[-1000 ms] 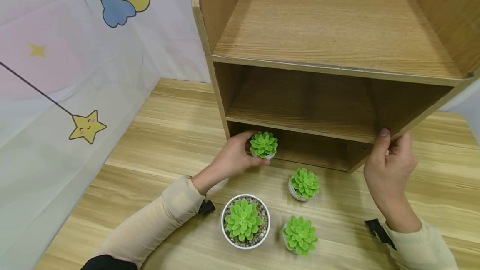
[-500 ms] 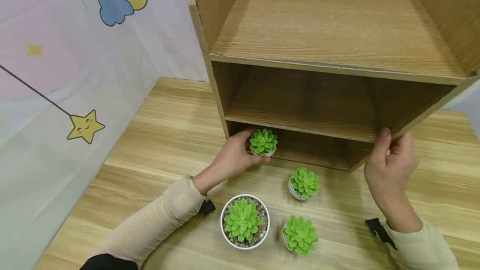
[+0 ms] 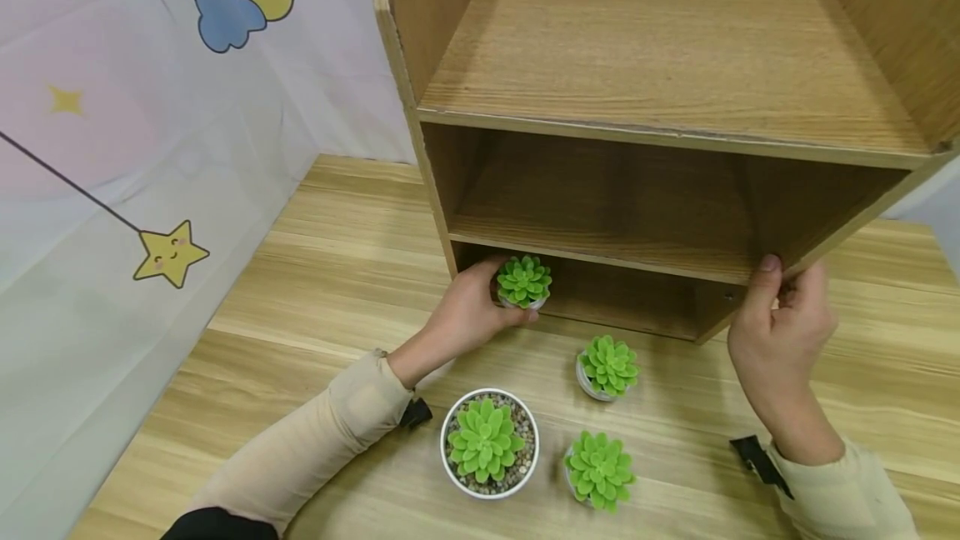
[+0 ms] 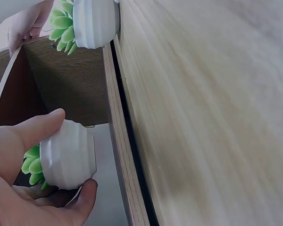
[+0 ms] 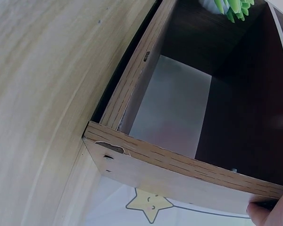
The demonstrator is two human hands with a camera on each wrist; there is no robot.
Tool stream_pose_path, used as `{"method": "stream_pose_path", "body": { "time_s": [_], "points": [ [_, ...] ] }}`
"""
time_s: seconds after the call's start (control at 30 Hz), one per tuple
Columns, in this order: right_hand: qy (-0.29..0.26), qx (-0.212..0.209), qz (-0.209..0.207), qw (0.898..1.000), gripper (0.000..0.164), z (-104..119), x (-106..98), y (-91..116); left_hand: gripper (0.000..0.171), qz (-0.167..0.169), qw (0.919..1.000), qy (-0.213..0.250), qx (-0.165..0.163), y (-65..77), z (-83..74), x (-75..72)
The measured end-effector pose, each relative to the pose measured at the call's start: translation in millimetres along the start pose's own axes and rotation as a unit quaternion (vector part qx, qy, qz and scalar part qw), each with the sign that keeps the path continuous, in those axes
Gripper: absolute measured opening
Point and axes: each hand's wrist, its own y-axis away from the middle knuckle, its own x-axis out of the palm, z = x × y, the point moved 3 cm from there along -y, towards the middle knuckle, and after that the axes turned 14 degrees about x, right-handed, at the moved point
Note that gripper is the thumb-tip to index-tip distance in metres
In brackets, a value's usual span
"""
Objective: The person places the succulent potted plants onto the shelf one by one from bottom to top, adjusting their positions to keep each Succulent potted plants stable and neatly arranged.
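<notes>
My left hand (image 3: 472,311) holds a small potted succulent (image 3: 524,280) at the left front of the bottom compartment of a wooden shelf (image 3: 675,136). Thumb and fingers grip its ribbed white pot (image 4: 68,155) from either side, as the left wrist view shows. With thumb at the front edge and fingers bent behind it, my right hand (image 3: 783,340) grips the shelf's right side panel. In front of the shelf stand two more small potted succulents, a nearer one (image 3: 600,470) and a farther one (image 3: 608,367). A larger potted succulent (image 3: 486,442) has pebbles round its plant.
The shelf's middle board (image 3: 600,255) lies just above the left hand. A wood-grain tabletop (image 3: 300,307) spreads under everything. On the left hangs a pale cloth (image 3: 225,132) printed with a moon, a cloud and stars.
My left hand and the small potted succulent have shifted very slightly away from me, towards the compartment. The right hand stays at the panel, and the other plants stand as before.
</notes>
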Motion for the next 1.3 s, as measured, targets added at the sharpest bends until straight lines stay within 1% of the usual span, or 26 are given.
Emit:
{"method": "stream_pose_path", "body": {
  "time_s": [0.2,0.43,0.6,0.83,1.03,1.3],
  "points": [
    [0.002,-0.005,0.002,1.0,0.026,-4.8,-0.1,-1.1,0.079,-0.001,1.0,-0.002,-0.003,-1.5,1.8,2.6],
    [0.003,-0.003,-0.002,1.0,0.026,-2.7,-0.8,-0.4,0.076,-0.004,0.9999,0.005,-0.009,-4.1,3.5,4.5],
    [-0.004,-0.001,0.004,1.0,0.026,0.8,-0.1,-0.2,0.08,-0.001,0.9999,-0.001,-0.012,-5.2,3.8,4.5],
    [-0.001,0.002,0.003,1.0,0.026,0.8,0.1,-0.3,0.083,-0.001,0.9996,0.002,-0.029,-5.9,6.6,4.6],
    [0.0,0.002,0.003,1.0,0.026,-0.9,0.3,-0.9,0.082,-0.009,0.9995,0.007,-0.029,-6.9,7.9,4.3],
    [-0.001,0.002,0.007,1.0,0.026,-2.2,0.3,-0.6,0.083,-0.011,0.9995,0.006,-0.03,-7.0,9.9,6.9]
  ]
}}
